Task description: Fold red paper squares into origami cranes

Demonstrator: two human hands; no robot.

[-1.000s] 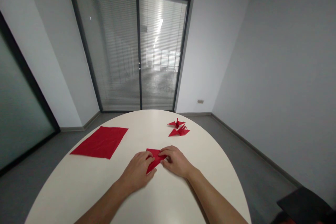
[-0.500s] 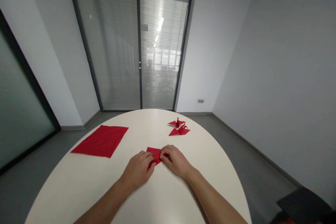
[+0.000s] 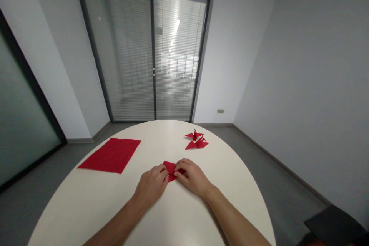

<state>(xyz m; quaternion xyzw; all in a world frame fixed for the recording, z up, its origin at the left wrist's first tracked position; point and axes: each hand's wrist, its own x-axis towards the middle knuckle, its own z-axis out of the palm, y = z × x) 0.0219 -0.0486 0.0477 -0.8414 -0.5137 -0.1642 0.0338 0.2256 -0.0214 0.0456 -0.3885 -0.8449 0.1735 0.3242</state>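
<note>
Folded red paper [image 3: 170, 167] on table [image 3: 173, 219], between both hands. Left hand [image 3: 151, 182]: fingers bent, nearly closed, gripping paper's left side. Right hand [image 3: 193, 177]: fingers curled toward thumb, pinching paper's right side. Red sheet [image 3: 111, 155] flat, table's left. Two red paper cranes [image 3: 198, 145] close together, beyond right hand.

Head view, forward-down over table [image 3: 161, 142]
</note>
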